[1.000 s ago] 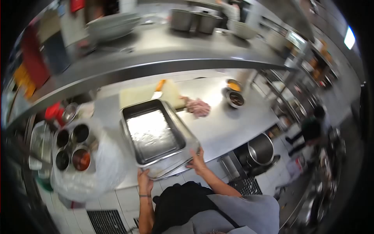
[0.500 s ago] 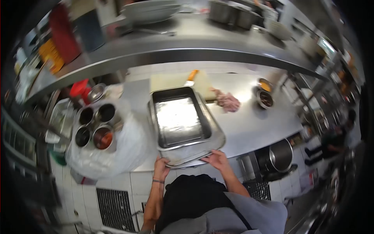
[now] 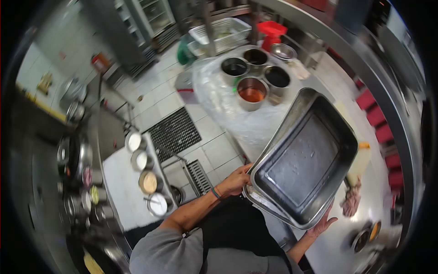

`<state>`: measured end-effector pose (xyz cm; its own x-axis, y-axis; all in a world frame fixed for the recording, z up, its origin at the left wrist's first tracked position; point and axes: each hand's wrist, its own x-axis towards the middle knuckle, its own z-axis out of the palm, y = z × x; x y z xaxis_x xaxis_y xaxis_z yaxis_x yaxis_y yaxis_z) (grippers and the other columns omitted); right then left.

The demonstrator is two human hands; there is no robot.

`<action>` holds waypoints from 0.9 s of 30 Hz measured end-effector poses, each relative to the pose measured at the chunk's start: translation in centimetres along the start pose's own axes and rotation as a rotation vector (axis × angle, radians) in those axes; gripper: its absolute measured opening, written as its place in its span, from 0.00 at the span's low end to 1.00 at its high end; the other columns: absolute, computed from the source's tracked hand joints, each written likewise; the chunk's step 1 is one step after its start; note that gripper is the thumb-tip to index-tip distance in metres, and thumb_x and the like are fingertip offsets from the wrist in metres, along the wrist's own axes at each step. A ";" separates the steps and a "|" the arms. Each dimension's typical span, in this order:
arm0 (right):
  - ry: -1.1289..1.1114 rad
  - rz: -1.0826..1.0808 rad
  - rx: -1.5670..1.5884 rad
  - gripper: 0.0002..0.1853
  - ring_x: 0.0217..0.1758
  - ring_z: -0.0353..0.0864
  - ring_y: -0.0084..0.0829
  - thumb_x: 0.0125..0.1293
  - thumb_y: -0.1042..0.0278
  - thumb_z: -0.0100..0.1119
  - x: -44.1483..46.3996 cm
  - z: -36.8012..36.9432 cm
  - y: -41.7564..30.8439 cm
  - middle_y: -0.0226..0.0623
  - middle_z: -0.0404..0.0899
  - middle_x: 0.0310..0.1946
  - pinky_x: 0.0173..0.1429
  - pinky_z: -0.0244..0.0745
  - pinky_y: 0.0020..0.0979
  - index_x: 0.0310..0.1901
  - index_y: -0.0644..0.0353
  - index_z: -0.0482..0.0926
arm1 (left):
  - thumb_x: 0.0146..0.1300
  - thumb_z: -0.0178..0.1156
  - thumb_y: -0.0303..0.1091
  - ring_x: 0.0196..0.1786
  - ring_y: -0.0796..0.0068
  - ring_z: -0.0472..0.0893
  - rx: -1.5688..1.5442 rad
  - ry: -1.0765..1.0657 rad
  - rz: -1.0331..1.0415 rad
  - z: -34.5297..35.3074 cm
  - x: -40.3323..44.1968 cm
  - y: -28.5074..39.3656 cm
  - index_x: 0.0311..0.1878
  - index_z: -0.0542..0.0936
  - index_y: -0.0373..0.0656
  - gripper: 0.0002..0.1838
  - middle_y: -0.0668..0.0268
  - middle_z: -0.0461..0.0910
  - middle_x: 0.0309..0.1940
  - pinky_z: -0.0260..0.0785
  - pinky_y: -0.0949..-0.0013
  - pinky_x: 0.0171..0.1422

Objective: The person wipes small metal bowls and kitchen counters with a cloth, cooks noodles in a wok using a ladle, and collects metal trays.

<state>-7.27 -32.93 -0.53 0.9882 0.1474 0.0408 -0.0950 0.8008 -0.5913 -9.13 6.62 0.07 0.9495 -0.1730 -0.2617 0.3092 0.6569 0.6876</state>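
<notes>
A deep rectangular metal pan [image 3: 305, 160] lies on top of a shallower metal tray [image 3: 285, 123], and both tilt together in front of me. My left hand [image 3: 235, 180] is closed around the tray's near left corner. At the near right end, my right hand [image 3: 321, 224] bears the tray from below; its thumb sticks out and its other fingers are partly hidden by the metal. The pan is bare inside, with some wet-looking marks on its bottom. Beyond the right rim lies a pile of pinkish raw meat [image 3: 351, 201] beside a pale cutting board [image 3: 362, 160].
Several metal pots, one with red sauce [image 3: 252, 93], stand on plastic sheeting [image 3: 214, 96]. At left, tubs of white and beige contents [image 3: 149, 181] line a white-topped counter [image 3: 119, 182]. A black floor mat [image 3: 173, 132] lies on the tiles. A metal shelf [image 3: 385, 86] overhangs at right.
The tray and pan have come up off the steel table, turned and tilted in my hands. My view has swung left, bringing the left counter into sight.
</notes>
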 end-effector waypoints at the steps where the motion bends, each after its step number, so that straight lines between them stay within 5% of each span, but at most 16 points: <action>1: 0.034 0.034 -0.035 0.54 0.80 0.55 0.45 0.65 0.22 0.48 1.2 -0.1 -0.1 0.42 0.54 0.79 0.82 0.52 0.47 0.79 0.60 0.52 | 0.48 0.48 0.14 0.43 0.77 0.81 -0.040 0.042 0.012 1.0 -1.2 0.8 0.73 0.68 0.38 0.41 0.66 0.81 0.48 0.76 0.75 0.48; 3: 0.099 0.098 -0.106 0.54 0.80 0.55 0.45 0.66 0.22 0.47 3.2 -1.2 -0.1 0.42 0.54 0.79 0.81 0.52 0.46 0.79 0.60 0.51 | 0.48 0.47 0.14 0.43 0.78 0.82 -0.119 0.125 0.035 2.3 -3.2 1.8 0.73 0.68 0.39 0.42 0.66 0.82 0.48 0.77 0.75 0.46; 4: 0.292 0.146 -0.201 0.53 0.80 0.55 0.44 0.68 0.23 0.45 3.9 -1.4 -0.2 0.43 0.55 0.79 0.81 0.52 0.44 0.79 0.60 0.52 | 0.54 0.51 0.14 0.55 0.71 0.83 -0.107 0.115 0.038 -0.3 -4.4 -0.3 0.69 0.69 0.34 0.35 0.59 0.81 0.55 0.77 0.67 0.61; 7: 0.626 0.166 -0.289 0.43 0.74 0.63 0.40 0.74 0.31 0.46 6.2 -3.8 0.7 0.40 0.61 0.75 0.79 0.54 0.40 0.76 0.62 0.60 | 0.43 0.47 0.15 0.52 0.71 0.83 -0.141 0.236 0.184 1.1 -7.7 -0.9 0.72 0.67 0.34 0.43 0.59 0.81 0.54 0.78 0.71 0.56; 13: 0.288 0.051 -0.699 0.40 0.69 0.66 0.38 0.74 0.33 0.46 8.5 4.8 7.9 0.39 0.65 0.69 0.75 0.58 0.39 0.71 0.62 0.64 | 0.41 0.48 0.15 0.52 0.78 0.81 -0.210 0.308 0.351 2.2 -12.9 -1.1 0.72 0.69 0.37 0.45 0.64 0.81 0.54 0.75 0.77 0.50; 17: 0.056 0.065 -0.770 0.37 0.66 0.68 0.37 0.74 0.35 0.46 8.4 9.8 12.3 0.39 0.68 0.66 0.73 0.60 0.38 0.68 0.62 0.66 | 0.39 0.50 0.17 0.44 0.84 0.76 -0.248 0.311 0.489 1.9 -15.4 -2.1 0.72 0.70 0.39 0.46 0.71 0.79 0.50 0.67 0.79 0.42; 27: -0.289 0.120 -0.809 0.32 0.58 0.73 0.35 0.74 0.38 0.47 5.3 18.5 18.7 0.38 0.74 0.57 0.67 0.65 0.37 0.61 0.61 0.72 | 0.44 0.52 0.18 0.48 0.85 0.75 -0.173 0.358 0.789 -0.4 -24.8 -1.5 0.77 0.63 0.39 0.48 0.72 0.78 0.54 0.69 0.78 0.48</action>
<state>-6.01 -6.44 3.56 0.8973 0.4341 0.0798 0.0266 0.1273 -0.9915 -33.17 10.23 5.23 0.7999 0.5994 0.0295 -0.4694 0.5943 0.6530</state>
